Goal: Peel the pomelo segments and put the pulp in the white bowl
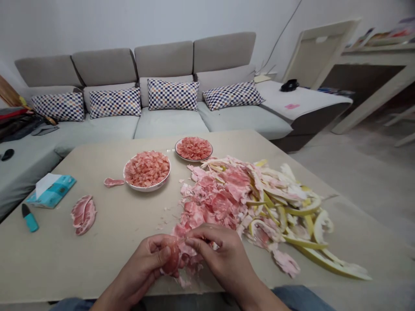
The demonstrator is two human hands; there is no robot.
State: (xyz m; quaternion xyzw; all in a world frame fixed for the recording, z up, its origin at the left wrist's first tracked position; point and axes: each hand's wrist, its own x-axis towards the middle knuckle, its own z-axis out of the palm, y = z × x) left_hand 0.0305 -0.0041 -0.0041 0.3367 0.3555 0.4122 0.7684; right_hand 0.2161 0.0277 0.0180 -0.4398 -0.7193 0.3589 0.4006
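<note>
My left hand (151, 259) is closed around a pink pomelo segment (172, 257), with the thumb pressed on its side. Just to the right, my right hand (220, 252) pinches thumb and forefinger together near the segment's edge. What sits in that pinch is too small to make out. Right behind both hands lies a heap of pink membrane peelings (210, 198). Yellow-green pomelo rind strips (301, 211) spread out on its right side. Another piece of pomelo (83, 214), still in its pale skin, rests alone on the left of the table.
A larger bowl (147, 188) and a smaller dish (193, 160) of pomelo flesh stand toward the back of the table (123, 246). Beside the bowl is a pink spoon (113, 182). At the left are a tissue pack (53, 192) and a teal-handled knife (30, 219). Behind is a sofa (168, 123).
</note>
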